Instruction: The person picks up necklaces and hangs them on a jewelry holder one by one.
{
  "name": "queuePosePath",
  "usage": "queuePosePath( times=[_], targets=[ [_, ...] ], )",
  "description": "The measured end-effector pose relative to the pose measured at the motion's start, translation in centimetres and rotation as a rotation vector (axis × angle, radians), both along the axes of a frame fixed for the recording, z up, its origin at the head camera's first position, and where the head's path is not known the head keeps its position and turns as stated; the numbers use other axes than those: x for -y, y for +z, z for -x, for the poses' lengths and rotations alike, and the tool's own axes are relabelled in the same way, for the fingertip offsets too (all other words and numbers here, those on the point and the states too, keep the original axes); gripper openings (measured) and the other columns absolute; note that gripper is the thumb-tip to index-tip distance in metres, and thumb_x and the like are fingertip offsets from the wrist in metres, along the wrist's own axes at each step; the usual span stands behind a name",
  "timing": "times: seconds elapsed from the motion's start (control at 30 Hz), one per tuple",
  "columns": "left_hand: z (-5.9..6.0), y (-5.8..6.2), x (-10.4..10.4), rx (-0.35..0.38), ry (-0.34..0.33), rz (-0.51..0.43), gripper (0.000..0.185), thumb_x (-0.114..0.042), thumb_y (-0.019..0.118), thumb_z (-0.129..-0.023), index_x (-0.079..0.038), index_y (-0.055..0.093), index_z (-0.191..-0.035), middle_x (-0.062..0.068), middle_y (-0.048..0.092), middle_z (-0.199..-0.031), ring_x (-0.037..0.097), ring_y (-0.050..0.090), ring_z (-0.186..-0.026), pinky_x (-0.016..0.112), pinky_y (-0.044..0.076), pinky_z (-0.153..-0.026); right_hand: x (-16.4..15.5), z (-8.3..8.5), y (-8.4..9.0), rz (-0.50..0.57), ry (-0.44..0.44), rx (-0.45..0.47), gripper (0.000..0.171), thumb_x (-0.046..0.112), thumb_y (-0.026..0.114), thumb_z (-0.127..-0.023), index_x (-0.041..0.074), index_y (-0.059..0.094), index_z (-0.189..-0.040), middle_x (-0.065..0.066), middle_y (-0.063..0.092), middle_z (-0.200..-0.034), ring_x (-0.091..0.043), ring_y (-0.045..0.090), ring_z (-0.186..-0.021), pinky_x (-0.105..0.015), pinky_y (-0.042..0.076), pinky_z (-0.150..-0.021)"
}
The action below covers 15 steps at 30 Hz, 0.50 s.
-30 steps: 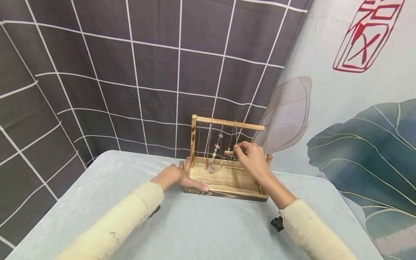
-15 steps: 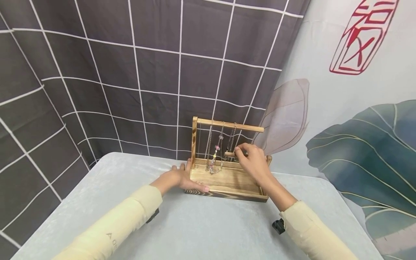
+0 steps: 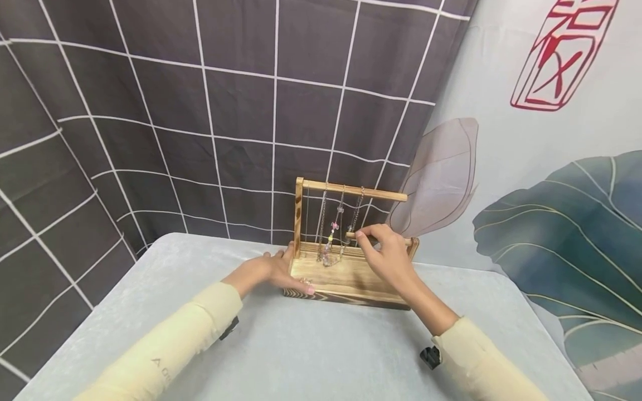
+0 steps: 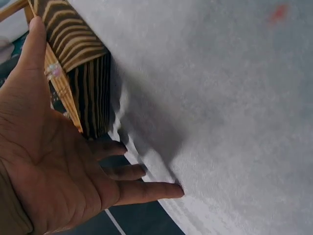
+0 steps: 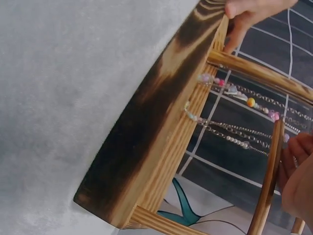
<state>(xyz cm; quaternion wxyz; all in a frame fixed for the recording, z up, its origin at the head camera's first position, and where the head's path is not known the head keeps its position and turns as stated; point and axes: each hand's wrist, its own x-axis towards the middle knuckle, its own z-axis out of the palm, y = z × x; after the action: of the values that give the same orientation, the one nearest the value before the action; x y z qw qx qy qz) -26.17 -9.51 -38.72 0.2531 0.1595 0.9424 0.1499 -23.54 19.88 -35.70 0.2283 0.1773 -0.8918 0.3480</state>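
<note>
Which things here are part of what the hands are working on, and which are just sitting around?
In use:
- wooden jewelry stand, steadied by the left hand
- lower wooden rod, pinched by the right hand
- chains hanging from the top bar

Just there:
- grey table cover
- dark grid curtain
- leaf-print backdrop

Pale yellow long sleeves [image 3: 170, 345], black wrist-mounted cameras [image 3: 430, 356].

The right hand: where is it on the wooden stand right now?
In the head view, the right hand is at the burnt-wood jewellery stand's short lower wooden rod, right of the hanging beaded chains and below the top wooden bar.
</note>
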Motion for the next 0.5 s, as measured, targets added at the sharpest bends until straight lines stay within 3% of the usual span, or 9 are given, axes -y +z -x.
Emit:
queuePosePath(
  times=[0.17,0.27,0.37,0.5],
  targets=[
    [1.4,0.4,1.4,0.042,-0.075,-0.058,0.142,-0.074,0.082,-0.091,-0.004,-0.004,-0.181,0.028,0.018,-0.187,0.055,0.025,-0.172,0.070,0.024,-0.141,0.6,-0.2,-0.6,-0.057,0.101,-0.129,0.015,0.016,0.073,-0.109,0.006,0.084,-0.107,-0.009,0.086,-0.111,-0.030,0.078,-0.106,-0.057,0.065,-0.097],
    [2.0,0.7,2.0,0.065,-0.096,-0.062,0.141,-0.069,0.085,-0.091,-0.007,-0.002,-0.182,0.025,0.019,-0.188,0.047,0.028,-0.173,0.065,0.026,-0.142,1.0,-0.3,-1.2,-0.097,0.179,-0.152,0.013,0.013,0.073,-0.108,0.008,0.084,-0.107,-0.009,0.086,-0.112,-0.031,0.080,-0.108,-0.055,0.067,-0.097],
    [2.2,1.0,2.4,0.063,-0.114,-0.050,0.141,-0.066,0.089,-0.088,-0.008,0.003,-0.182,0.025,0.022,-0.187,0.047,0.029,-0.173,0.065,0.027,-0.142,1.5,-0.3,-1.7,-0.147,0.251,-0.105,0.014,0.013,0.071,-0.109,0.008,0.084,-0.111,-0.010,0.086,-0.115,-0.033,0.081,-0.112,-0.056,0.068,-0.098],
    [2.4,1.1,2.4,0.067,-0.110,-0.057,0.140,-0.062,0.093,-0.087,-0.009,0.005,-0.182,0.026,0.024,-0.186,0.048,0.030,-0.172,0.066,0.027,-0.141,2.0,-0.3,-2.5,-0.240,0.323,0.059,0.024,0.019,0.066,-0.111,0.008,0.083,-0.126,-0.011,0.085,-0.128,-0.036,0.079,-0.125,-0.059,0.065,-0.109]
  ],
)
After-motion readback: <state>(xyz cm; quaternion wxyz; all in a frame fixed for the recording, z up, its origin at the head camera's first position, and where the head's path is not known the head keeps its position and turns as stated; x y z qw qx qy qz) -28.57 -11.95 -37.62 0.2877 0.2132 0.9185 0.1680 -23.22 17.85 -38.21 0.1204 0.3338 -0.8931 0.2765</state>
